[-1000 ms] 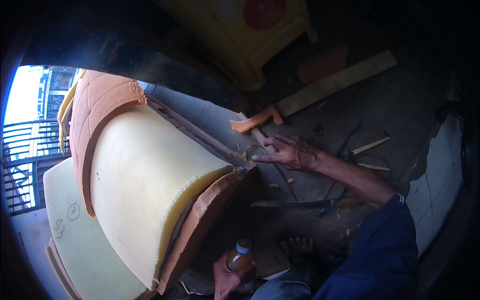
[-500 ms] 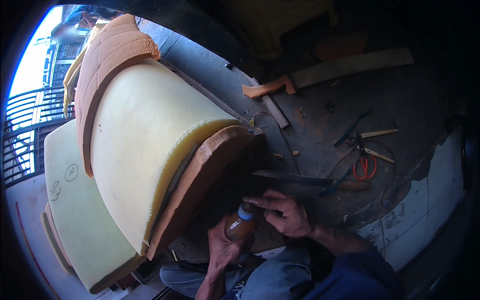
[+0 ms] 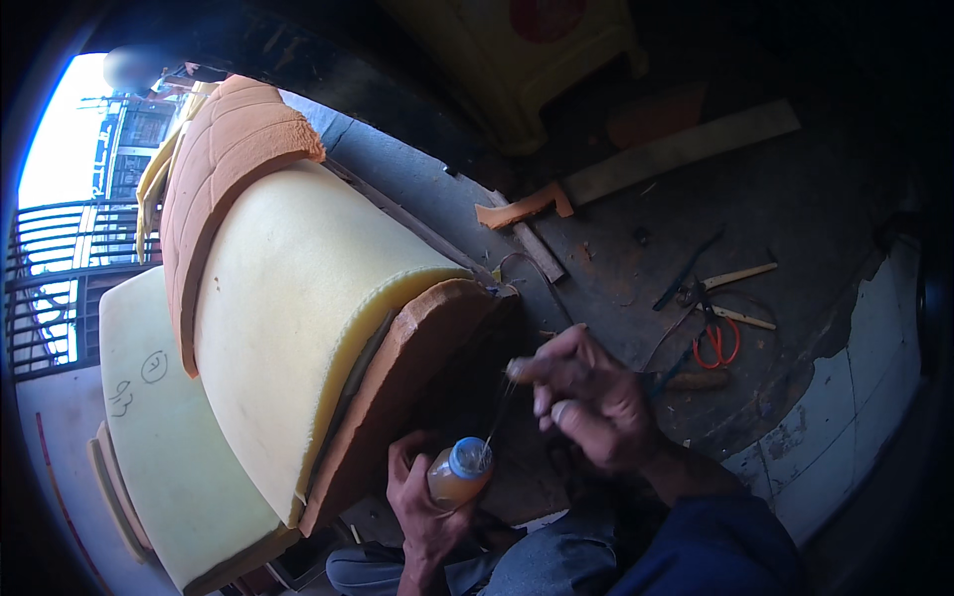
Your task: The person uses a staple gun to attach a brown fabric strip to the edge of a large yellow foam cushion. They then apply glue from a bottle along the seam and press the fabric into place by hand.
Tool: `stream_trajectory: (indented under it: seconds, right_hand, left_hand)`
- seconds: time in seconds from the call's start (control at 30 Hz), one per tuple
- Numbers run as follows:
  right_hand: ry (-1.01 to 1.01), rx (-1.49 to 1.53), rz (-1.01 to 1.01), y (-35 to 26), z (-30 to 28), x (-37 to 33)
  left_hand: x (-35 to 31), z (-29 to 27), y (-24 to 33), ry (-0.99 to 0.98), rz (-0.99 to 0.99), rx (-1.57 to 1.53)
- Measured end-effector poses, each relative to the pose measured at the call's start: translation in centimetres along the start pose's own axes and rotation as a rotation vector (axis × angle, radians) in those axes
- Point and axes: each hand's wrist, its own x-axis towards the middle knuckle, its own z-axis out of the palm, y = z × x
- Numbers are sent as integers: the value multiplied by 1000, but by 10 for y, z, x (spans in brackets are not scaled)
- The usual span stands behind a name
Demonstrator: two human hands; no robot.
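My left hand (image 3: 422, 502) is wrapped round a small clear bottle (image 3: 457, 484) with a blue rim and a cloudy amber liquid inside. Its mouth tilts up toward my right hand (image 3: 596, 402), which is raised above and to the right. The right index finger is stretched out, with a tan smear at its tip. Thin sticky strands (image 3: 500, 412) run from that fingertip to the bottle's mouth. Beside the left hand stands a curved cushion of cream foam (image 3: 298, 268) over a rough-edged orange-brown foam layer (image 3: 397, 368).
Pale green foam (image 3: 189, 437) and a quilted orange foam piece (image 3: 234, 129) lie at the left. On the dark floor are red-handled scissors (image 3: 717, 343), cream-handled pliers (image 3: 740, 276), a knife handle (image 3: 699, 379), and a long foam strip (image 3: 686, 149). A yellow plastic stool (image 3: 517, 89) stands behind.
My right hand has lifted its finger off the bottle's mouth, drawing out sticky strands. The bottle has moved down slightly and its mouth now shows. The right hand now covers the knife's blade.
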Motion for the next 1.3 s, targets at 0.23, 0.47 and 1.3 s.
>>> stream_trajectory:
  seconds: [0.23, 0.47, 1.3]
  right_hand:
    - [353, 506, 221, -4, -30, 33]
    - [208, 576, 385, -5, -45, 37]
    - [3, -243, 573, 38, -20, 165]
  left_hand:
    - [23, -16, 24, 182, 75, 107]
    - [-1, -5, 34, 34, 169, -1]
    - [-43, 50, 1, 26, 162, -19]
